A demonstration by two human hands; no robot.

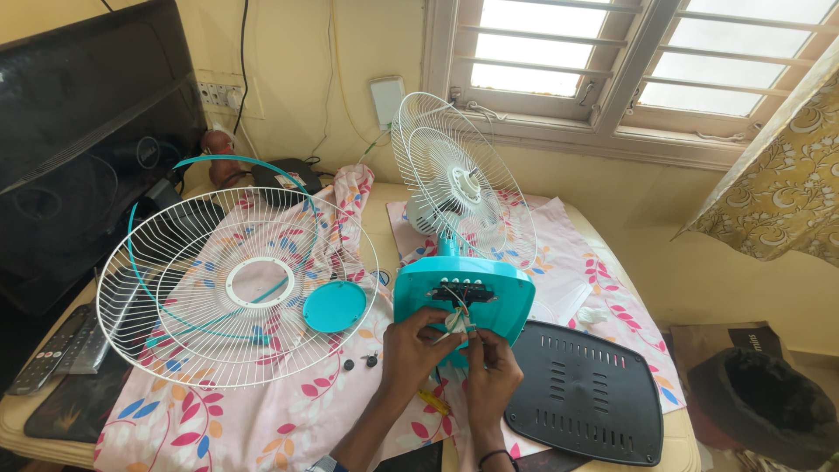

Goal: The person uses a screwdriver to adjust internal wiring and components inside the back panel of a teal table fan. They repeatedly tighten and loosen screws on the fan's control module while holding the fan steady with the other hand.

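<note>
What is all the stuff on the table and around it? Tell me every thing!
Fan base: one, teal, tipped up mid-table, underside open.
Wires: a few thin ones, whitish, coming from the base.
Rear grille: one, white, on the fan behind the base.
Front grille: one, white with teal rim, lying flat at left.
Round cap: one, teal, beside the front grille.
Base cover: one, black, vented, at right.
Cloth: pink floral, over the table.
Remotes: two, dark, left edge.
Screen: one, black, far left.
Window: one, barred, behind.
Curtain: one, yellow patterned, right.
Left hand: pinching the wires.
Right hand: also at the wires.
</note>
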